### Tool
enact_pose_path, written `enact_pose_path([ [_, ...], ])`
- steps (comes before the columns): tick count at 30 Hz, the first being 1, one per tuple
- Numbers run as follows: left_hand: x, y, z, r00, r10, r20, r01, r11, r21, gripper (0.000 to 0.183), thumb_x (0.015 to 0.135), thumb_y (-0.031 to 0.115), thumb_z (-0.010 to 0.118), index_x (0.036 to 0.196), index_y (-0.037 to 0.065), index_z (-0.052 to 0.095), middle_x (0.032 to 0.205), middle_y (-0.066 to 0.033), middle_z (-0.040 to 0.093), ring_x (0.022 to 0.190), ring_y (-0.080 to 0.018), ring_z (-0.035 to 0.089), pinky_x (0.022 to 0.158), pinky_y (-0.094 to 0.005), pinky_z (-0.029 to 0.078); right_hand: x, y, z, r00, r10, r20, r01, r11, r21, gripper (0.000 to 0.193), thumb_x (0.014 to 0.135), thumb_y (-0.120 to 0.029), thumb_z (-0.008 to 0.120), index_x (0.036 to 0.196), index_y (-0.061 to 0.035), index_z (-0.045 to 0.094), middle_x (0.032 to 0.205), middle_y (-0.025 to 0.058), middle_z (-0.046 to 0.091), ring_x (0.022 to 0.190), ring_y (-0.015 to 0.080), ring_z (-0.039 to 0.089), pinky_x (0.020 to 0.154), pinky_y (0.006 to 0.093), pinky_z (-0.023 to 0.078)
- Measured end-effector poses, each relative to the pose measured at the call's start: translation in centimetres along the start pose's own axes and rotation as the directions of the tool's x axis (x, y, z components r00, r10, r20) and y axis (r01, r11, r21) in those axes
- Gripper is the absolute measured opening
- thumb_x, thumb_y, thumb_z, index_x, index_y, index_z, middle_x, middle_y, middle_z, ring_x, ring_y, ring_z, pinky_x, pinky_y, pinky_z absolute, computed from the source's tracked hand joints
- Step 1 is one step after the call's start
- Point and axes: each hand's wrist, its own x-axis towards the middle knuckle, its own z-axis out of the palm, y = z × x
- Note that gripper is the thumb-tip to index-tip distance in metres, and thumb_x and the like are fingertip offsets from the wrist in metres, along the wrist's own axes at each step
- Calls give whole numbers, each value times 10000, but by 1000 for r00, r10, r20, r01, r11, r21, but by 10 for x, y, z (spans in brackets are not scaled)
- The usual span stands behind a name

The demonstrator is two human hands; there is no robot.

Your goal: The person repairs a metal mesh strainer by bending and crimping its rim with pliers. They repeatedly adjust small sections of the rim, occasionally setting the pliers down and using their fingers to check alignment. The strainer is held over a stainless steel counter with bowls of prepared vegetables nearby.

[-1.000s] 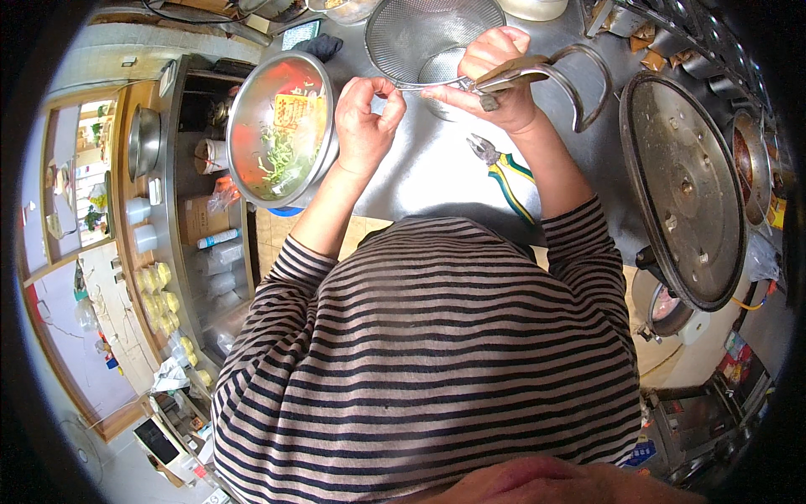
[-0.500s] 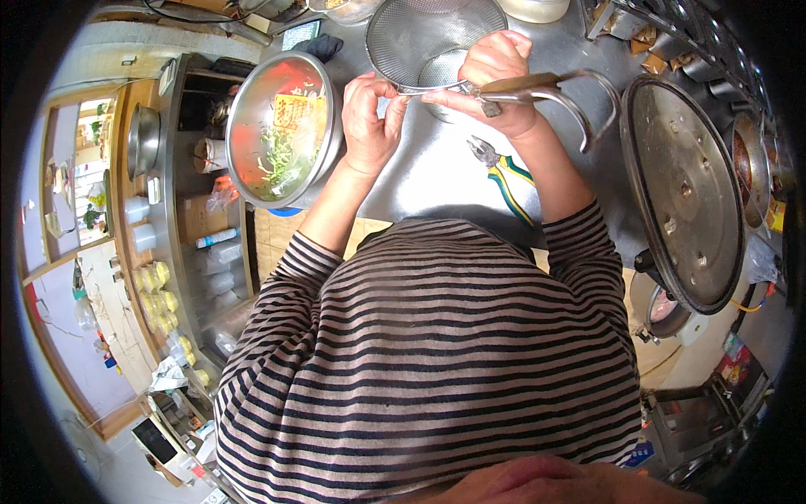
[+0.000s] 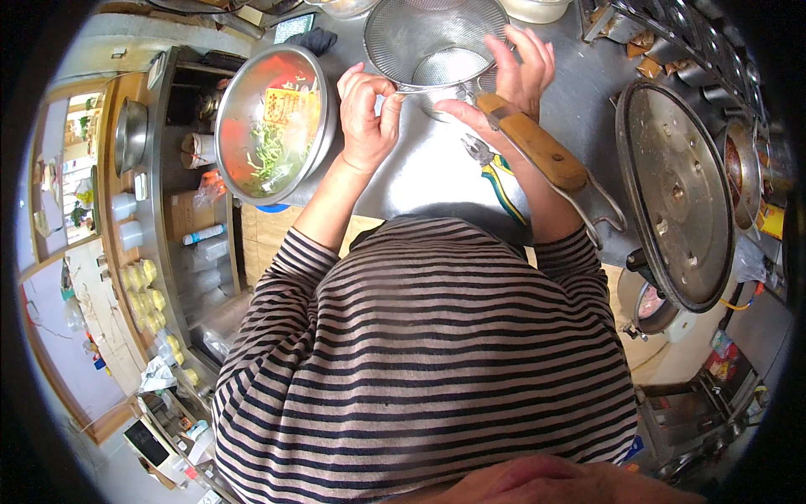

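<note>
A deep metal mesh strainer stands at the far side of the steel counter, its wooden handle slanting toward me on the right. My left hand is closed, pinching the strainer's near rim between thumb and fingers. Beside the joint of rim and handle, my right hand is open with fingers spread and thumb stretched left; the handle passes over its palm and wrist. Combination pliers with green and yellow grips lie on the counter, partly covered by my right forearm.
To the left is a steel bowl holding shredded greens and an orange-yellow packet. A large round lid stands tilted at the right. Metal containers line the back right, and a dark cloth lies behind the bowl.
The strainer's handle has turned, so its wooden face now shows and it slants lower to the right. My right hand has opened from its closed grip. My left hand keeps its pinch.
</note>
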Motion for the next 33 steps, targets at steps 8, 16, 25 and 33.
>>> enact_pose_path([
  [8, 0, 7, -2, 1000, -17, 16, 17, 1000, 7, 157, 866, 102, 705, 855, 65, 553, 791, -57, 599, 794, -254, 601, 1002, -492, 428, -29, -81, -37, 843, 238, 482, -234, 970, -69, 380, 772, -278, 819, 965, 3, 650, 1001, 121, 642, 919, 307, 620, 788, 431, 486],
  [16, -1, 10, 0, 1000, -17, 22, 18, 1000, -24, 147, 870, 108, 701, 854, 59, 564, 792, -60, 603, 795, -251, 606, 1007, -493, 434, 15, -85, -4, 938, 11, 345, 129, 915, -382, 308, 827, -126, 605, 1095, 11, 669, 1032, 138, 645, 1089, 292, 612, 1078, 442, 405],
  [25, -5, 7, 1, 998, -59, -13, 58, 998, -35, 144, 864, 83, 702, 856, 62, 560, 795, -59, 616, 787, -241, 612, 1018, -479, 422, 32, -69, 4, 932, -94, 350, 150, 979, -139, 68, 753, -99, 594, 739, -33, 600, 712, 122, 588, 753, 284, 605, 1032, 461, 437],
  [33, -10, 3, 7, 987, -138, -85, 132, 989, -68, 137, 879, 89, 700, 874, 71, 565, 813, -51, 631, 810, -239, 618, 1025, -476, 412, 40, -69, 9, 930, -78, 360, 123, 987, -102, 76, 721, -88, 628, 661, -48, 603, 643, 88, 577, 676, 281, 582, 869, 423, 486],
])
